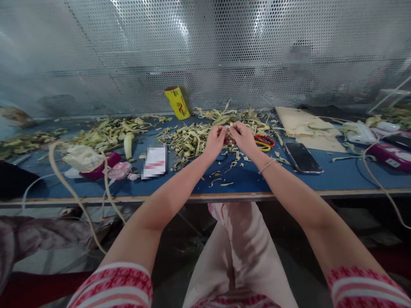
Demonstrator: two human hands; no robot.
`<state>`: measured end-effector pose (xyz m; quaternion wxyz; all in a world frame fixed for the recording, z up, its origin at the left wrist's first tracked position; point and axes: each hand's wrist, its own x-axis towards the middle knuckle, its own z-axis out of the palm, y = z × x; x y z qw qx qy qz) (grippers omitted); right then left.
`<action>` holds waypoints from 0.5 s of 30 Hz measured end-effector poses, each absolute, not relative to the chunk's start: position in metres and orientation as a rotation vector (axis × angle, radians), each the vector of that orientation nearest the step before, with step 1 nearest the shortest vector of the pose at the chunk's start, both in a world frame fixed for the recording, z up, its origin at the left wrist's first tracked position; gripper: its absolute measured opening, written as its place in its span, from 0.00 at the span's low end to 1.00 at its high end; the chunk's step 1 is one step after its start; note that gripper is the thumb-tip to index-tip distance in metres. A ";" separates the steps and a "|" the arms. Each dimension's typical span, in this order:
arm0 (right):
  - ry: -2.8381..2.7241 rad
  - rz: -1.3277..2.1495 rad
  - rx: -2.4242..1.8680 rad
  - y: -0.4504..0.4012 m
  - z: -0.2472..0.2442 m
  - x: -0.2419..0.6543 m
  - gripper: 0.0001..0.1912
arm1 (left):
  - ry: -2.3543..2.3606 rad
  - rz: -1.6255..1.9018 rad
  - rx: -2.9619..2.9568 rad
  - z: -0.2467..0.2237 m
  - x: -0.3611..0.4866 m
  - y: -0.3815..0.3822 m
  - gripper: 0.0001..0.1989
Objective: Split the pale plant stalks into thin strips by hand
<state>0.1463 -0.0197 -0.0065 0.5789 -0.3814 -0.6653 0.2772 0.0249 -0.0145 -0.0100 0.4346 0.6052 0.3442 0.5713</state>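
My left hand point(217, 139) and my right hand point(241, 136) meet over the middle of the blue table point(199, 182). The fingers of both are closed in a pinch, tips almost together. A small whitish bit shows between them, too small to name. Under and around the hands lies a heap of dried, pale green plant pieces point(188, 143), with curled strips point(224, 115) behind. Close by my right hand are scissors with red and yellow loop handles point(265, 143); their blades are hidden. Small scraps point(226, 184) are scattered on the table in front of my hands.
A yellow roll point(177, 102) leans by the perforated metal wall point(205, 55). On the left are another plant heap point(109, 134), a white packet point(154, 162) and a pink device point(118, 170) with cables. A phone point(302, 157) and brown paper point(305, 122) lie on the right.
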 end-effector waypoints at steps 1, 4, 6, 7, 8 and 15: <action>-1.557 0.665 -0.896 -0.020 -0.007 0.146 0.14 | 0.867 1.417 1.503 -0.010 0.025 -0.014 0.16; -1.550 0.711 -0.912 -0.021 -0.008 0.145 0.13 | 0.840 1.424 1.512 -0.011 0.026 -0.014 0.15; -1.518 0.704 -0.910 -0.020 -0.009 0.145 0.11 | 0.801 1.446 1.485 -0.012 0.027 -0.014 0.14; -1.502 0.693 -0.908 -0.020 -0.009 0.145 0.11 | 0.786 1.449 1.465 -0.012 0.027 -0.014 0.14; -1.489 0.682 -0.906 -0.019 -0.010 0.145 0.10 | 0.774 1.445 1.443 -0.011 0.028 -0.015 0.14; -1.440 0.707 -0.905 -0.016 -0.011 0.147 0.10 | 0.720 1.370 1.359 -0.007 0.027 -0.018 0.14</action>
